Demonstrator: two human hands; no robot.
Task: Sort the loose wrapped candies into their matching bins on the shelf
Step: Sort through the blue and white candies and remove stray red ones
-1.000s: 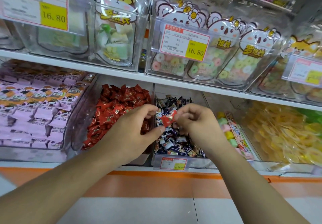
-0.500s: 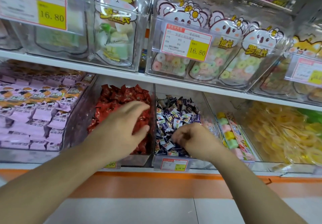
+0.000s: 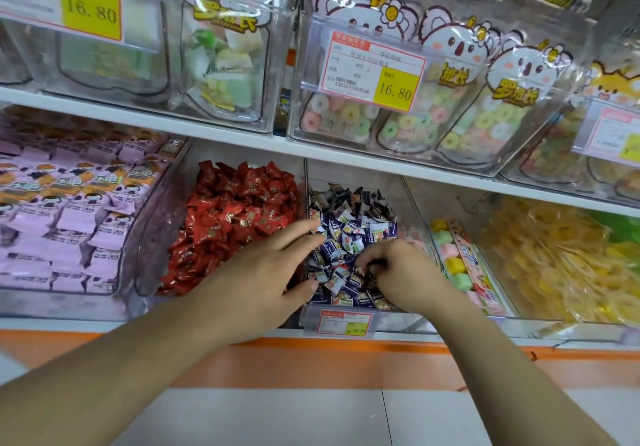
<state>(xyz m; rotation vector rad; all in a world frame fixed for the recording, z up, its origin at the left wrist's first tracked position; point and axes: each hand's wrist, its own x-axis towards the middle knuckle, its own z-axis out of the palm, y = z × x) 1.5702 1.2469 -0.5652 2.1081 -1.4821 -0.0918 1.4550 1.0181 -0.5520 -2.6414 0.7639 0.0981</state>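
Upper shelf (image 3: pixel 346 154) overhangs bins (image 3: pixel 408 321) — front openings stay reachable

Left hand (image 3: pixel 266 265) flat across bin divider; right hand (image 3: pixel 398 272) curled into purple candies (image 3: pixel 349 234).

Clear glossy plastic bins (image 3: pixel 412 196), shiny foil-like red candy wrappers (image 3: pixel 235 217), paper price tag (image 3: pixel 343 322)

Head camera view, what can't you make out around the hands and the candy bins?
- Right hand: its curled fingers hide whatever it pinches among the purple candies.
- Small price tag: print too small.
- Yellow candies: blurred, cut by the right edge.
- Left hand: covers the divider beside the red candies.
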